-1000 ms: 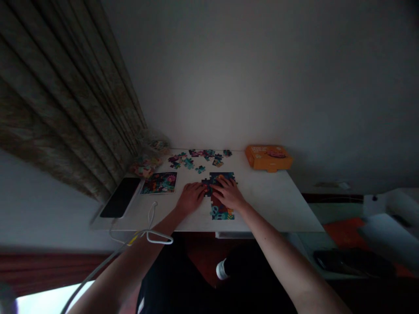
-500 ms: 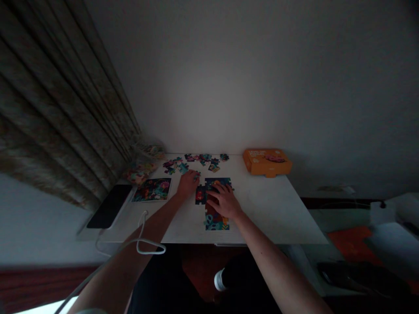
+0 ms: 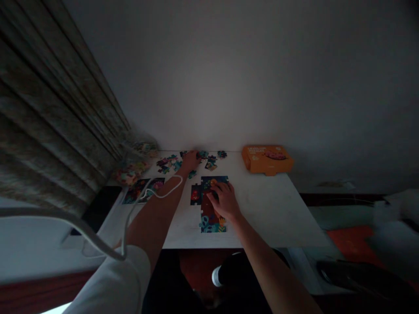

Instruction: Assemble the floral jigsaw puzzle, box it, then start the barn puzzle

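Observation:
A partly joined jigsaw puzzle (image 3: pixel 209 205) lies on the white table, dark blue at its far end and brown and teal nearer me. My right hand (image 3: pixel 225 198) rests on its right side, fingers apart and bent slightly, covering part of the picture. On the puzzle's left edge is a dark section with a red figure (image 3: pixel 195 194). My left hand (image 3: pixel 190 161) reaches to the far side, among loose puzzle pieces (image 3: pixel 170 162); its fingertips are too dark and small to make out. A teal puzzle piece (image 3: pixel 192 174) lies beside my left wrist.
An orange box (image 3: pixel 267 159) stands at the far right of the table. On the left are a picture card (image 3: pixel 132 192), a dark phone-like slab (image 3: pixel 101 207) and a patterned bag (image 3: pixel 131 172). A white cable (image 3: pixel 98 242) hangs across my left arm. A curtain (image 3: pixel 55 96) borders the left.
My left hand has moved away from the puzzle to the loose pieces at the back. A teal piece now shows near that wrist. My right hand stays on the puzzle.

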A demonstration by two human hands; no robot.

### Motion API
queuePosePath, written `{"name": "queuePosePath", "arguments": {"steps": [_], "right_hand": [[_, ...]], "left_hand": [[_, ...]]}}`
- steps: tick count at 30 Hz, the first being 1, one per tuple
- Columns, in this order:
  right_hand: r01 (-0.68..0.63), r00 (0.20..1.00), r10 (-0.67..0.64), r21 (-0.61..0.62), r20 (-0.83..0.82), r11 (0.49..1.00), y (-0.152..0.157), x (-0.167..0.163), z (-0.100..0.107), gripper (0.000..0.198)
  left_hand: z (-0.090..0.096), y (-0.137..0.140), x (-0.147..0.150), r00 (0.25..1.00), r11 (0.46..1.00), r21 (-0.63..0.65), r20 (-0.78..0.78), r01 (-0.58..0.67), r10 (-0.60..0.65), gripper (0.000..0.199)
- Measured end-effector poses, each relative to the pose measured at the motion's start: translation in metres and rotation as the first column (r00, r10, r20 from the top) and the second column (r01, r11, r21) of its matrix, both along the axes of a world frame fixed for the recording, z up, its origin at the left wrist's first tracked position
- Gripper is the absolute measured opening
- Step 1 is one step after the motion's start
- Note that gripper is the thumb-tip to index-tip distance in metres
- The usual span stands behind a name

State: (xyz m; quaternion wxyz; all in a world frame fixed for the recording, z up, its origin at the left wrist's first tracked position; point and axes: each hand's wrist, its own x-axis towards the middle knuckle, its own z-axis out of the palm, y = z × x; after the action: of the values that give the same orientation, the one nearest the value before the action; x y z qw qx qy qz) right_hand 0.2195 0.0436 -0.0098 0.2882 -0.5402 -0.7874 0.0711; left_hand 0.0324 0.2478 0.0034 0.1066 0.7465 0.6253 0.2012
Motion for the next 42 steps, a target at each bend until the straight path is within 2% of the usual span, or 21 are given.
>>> {"name": "queuePosePath", "arguments": {"steps": [4, 8, 11, 16, 20, 26, 29, 32, 37, 42], "right_hand": [[-0.012, 1.0, 0.012, 0.017, -0.003, 1.0, 0.0, 0.001, -0.001, 0.037], [-0.008, 1.0, 0.009, 0.026, -0.014, 1.0, 0.001, 0.002, -0.001, 0.037], [0.001, 1.0, -0.001, 0.014, -0.02, 1.0, 0.001, 0.002, 0.0, 0.037], [0.007, 1.0, -0.007, -0.018, -0.021, 1.0, 0.001, 0.002, 0.002, 0.037], [0.008, 0.999, -0.008, 0.008, -0.045, 1.0, 0.001, 0.003, 0.002, 0.038], [0.06, 0.993, -0.058, 0.019, -0.105, 0.998, 0.007, 0.007, -0.001, 0.036], [0.112, 0.987, -0.112, -0.003, -0.114, 0.994, 0.008, 0.01, -0.001, 0.037], [0.131, 0.984, -0.127, 0.024, -0.124, 0.991, 0.007, 0.012, 0.002, 0.033], [0.158, 0.978, -0.145, 0.08, -0.152, 0.984, -0.004, 0.009, 0.01, 0.024], [0.003, 0.993, 0.001, 0.032, -0.114, 0.999, -0.03, -0.007, 0.013, 0.014]], "left_hand": [[0.005, 0.005, 0.004, 0.998, 0.999, -0.013, -0.041, -0.047, 0.046, 0.022], [0.015, 0.002, 0.005, 0.995, 0.996, -0.008, -0.053, -0.091, 0.09, 0.024], [0.024, -0.008, -0.003, 0.994, 0.996, 0.01, -0.055, -0.092, 0.092, 0.029], [0.035, -0.039, -0.035, 0.998, 0.998, 0.011, -0.008, -0.059, 0.059, 0.032], [0.03, -0.081, -0.057, 0.985, 0.999, 0.007, 0.17, 0.032, -0.033, 0.034], [0.01, -0.177, -0.06, 0.936, 0.993, 0.011, 0.333, 0.115, -0.112, 0.029], [0.003, -0.218, -0.057, 0.917, 0.987, 0.029, 0.368, 0.155, -0.155, 0.028], [0.001, -0.243, -0.056, 0.907, 0.98, 0.037, 0.373, 0.196, -0.196, 0.029], [0.003, -0.253, -0.063, 0.9, 0.968, 0.032, 0.362, 0.248, -0.243, 0.027], [0.009, -0.244, -0.068, 0.88, 0.941, 0.008, 0.351, 0.338, -0.319, 0.026]]}}
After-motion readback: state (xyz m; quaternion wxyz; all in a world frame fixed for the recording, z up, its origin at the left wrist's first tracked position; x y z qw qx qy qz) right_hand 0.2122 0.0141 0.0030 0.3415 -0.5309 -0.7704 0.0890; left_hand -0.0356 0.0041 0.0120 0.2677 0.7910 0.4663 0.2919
